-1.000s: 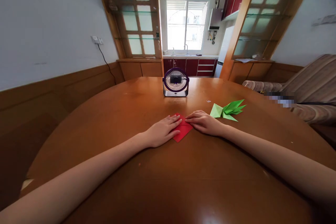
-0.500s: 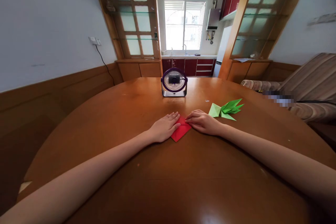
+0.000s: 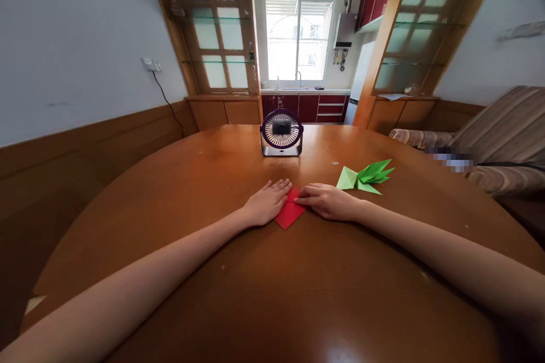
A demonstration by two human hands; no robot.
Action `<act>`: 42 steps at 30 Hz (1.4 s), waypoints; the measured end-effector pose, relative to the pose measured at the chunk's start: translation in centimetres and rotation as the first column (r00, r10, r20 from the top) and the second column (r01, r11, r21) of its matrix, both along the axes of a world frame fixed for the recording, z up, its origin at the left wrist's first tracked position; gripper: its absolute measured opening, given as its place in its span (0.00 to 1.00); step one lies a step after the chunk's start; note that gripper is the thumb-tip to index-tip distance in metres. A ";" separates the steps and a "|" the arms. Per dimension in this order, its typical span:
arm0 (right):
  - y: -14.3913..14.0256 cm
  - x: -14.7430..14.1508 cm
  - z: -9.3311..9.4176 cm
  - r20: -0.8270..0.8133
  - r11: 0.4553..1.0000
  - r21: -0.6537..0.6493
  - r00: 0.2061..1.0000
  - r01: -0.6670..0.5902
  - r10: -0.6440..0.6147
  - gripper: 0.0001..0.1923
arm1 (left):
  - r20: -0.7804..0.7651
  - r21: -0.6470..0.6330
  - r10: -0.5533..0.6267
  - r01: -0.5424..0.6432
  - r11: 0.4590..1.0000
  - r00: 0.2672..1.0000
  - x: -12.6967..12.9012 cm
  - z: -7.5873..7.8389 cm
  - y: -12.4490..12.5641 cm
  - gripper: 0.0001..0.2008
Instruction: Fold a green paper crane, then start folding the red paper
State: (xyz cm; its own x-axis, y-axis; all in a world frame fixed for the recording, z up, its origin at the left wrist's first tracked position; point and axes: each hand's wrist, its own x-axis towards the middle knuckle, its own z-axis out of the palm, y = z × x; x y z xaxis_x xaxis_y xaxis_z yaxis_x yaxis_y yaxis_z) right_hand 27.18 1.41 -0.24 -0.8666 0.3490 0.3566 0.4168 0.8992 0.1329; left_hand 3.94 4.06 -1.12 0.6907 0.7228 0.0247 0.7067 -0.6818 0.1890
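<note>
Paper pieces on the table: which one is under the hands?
The red paper, lying flat beneath both the left hand and right hand. The green folded paper lies untouched, farther right.

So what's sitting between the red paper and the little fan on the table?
Nothing: in the head view, the stretch of wooden table between the red paper and the fan is bare. The green folded paper lies off to the right.

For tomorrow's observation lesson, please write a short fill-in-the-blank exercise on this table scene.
1. Both hands press flat on a folded sheet of ___ paper.
2. The green paper figure lies beside the ___ hand.
3. Beyond the left hand, a small ___ stands on the table.

Missing words: red; right; fan
</note>
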 end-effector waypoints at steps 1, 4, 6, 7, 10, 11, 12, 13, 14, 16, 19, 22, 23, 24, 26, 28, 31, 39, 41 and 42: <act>0.0 -0.1 0.1 0.022 1.000 -0.001 1.000 0.008 -0.008 0.19 | -0.006 0.005 0.007 -0.007 1.000 1.000 0.0 0.0 0.0 0.27; 0.0 -0.6 0.3 0.066 0.999 -0.006 0.997 0.031 -0.031 0.21 | -0.006 0.025 0.038 -0.038 0.999 0.999 0.2 0.0 0.0 0.28; -0.1 -0.9 0.4 0.074 0.999 -0.014 0.996 0.047 -0.046 0.21 | -0.007 0.043 0.058 -0.058 0.997 0.998 0.4 -0.1 -0.1 0.28; -0.1 -0.9 0.5 0.075 0.999 -0.020 0.996 0.050 -0.049 0.21 | -0.010 0.049 0.064 -0.064 0.997 0.998 0.4 -0.1 -0.2 0.28; -0.2 -0.8 0.6 0.066 0.998 -0.034 0.997 0.045 -0.043 0.21 | -0.017 0.056 0.067 -0.066 0.996 0.998 0.3 -0.2 -0.2 0.28; -0.3 -0.7 0.6 0.060 0.999 -0.035 0.997 0.041 -0.039 0.21 | -0.019 0.054 0.066 -0.065 0.996 0.998 0.2 -0.2 -0.2 0.28; -0.3 -0.5 0.6 0.054 0.999 -0.034 0.998 0.037 -0.035 0.21 | -0.021 0.053 0.068 -0.067 0.996 0.997 0.0 -0.2 -0.2 0.27; -0.4 -0.3 0.7 0.048 0.999 -0.030 0.998 0.032 -0.031 0.21 | -0.023 0.052 0.074 -0.073 0.996 0.997 -0.2 -0.1 -0.3 0.27; -0.4 -0.1 0.7 0.044 0.999 -0.023 0.999 0.026 -0.025 0.20 | -0.027 0.052 0.084 -0.083 0.995 0.996 -0.4 0.0 -0.3 0.27; -0.5 0.3 0.8 0.039 1.000 -0.005 0.999 0.009 -0.009 0.19 | -0.036 0.053 0.114 -0.112 0.992 0.993 -1.1 0.2 -0.4 0.27; -0.6 0.6 0.8 0.025 1.000 0.010 1.000 -0.015 0.014 0.17 | -0.058 0.053 0.158 -0.155 0.986 0.986 -2.2 0.6 -0.6 0.27; -0.6 0.8 0.8 -0.014 1.000 -0.003 1.000 -0.023 0.023 0.16 | -0.077 0.056 0.178 -0.174 0.983 0.981 -3.4 0.7 -0.6 0.27; -0.7 1.0 0.7 -0.031 1.000 -0.010 0.999 -0.024 0.024 0.16 | -0.079 0.058 0.179 -0.175 0.983 0.981 -3.9 0.7 -0.6 0.27; -0.7 1.1 0.7 -0.048 1.000 -0.017 0.999 -0.025 0.025 0.15 | -0.079 0.061 0.182 -0.177 0.982 0.980 -4.3 0.7 -0.5 0.27; -0.7 1.5 0.6 -0.077 0.999 -0.029 0.997 -0.025 0.022 0.14 | -0.077 0.065 0.191 -0.187 0.980 0.978 -5.2 0.6 -0.4 0.27; -0.7 1.8 0.6 -0.099 0.999 -0.042 0.995 -0.027 0.023 0.14 | -0.073 0.065 0.208 -0.204 0.977 0.975 -5.9 0.6 -0.4 0.27; -0.6 2.1 0.5 -0.150 0.996 -0.078 0.988 -0.044 0.032 0.14 | -0.079 0.062 0.223 -0.218 0.974 0.972 -6.7 0.5 -0.3 0.27; -0.3 2.0 0.2 -0.221 0.988 -0.139 0.974 -0.073 0.041 0.13 | 0.011 0.085 0.208 -0.209 0.974 0.978 -7.0 0.4 -0.1 0.29; -0.2 2.0 0.1 -0.226 0.984 -0.146 0.972 -0.101 0.066 0.14 | 0.057 0.129 0.197 -0.203 0.971 0.979 -6.8 0.5 -0.4 0.28; -0.1 2.0 0.1 -0.226 0.983 -0.149 0.972 -0.106 0.071 0.14 | 0.077 0.153 0.188 -0.198 0.968 0.979 -6.5 0.6 -0.7 0.27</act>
State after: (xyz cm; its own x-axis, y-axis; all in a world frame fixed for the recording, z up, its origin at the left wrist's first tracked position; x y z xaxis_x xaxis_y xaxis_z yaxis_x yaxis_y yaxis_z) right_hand 29.14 1.29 -0.16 -0.8037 0.3420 0.4869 0.3377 0.9359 -0.1000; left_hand -2.52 3.41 -0.56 0.5316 0.8259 0.1880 0.8185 -0.5580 0.1368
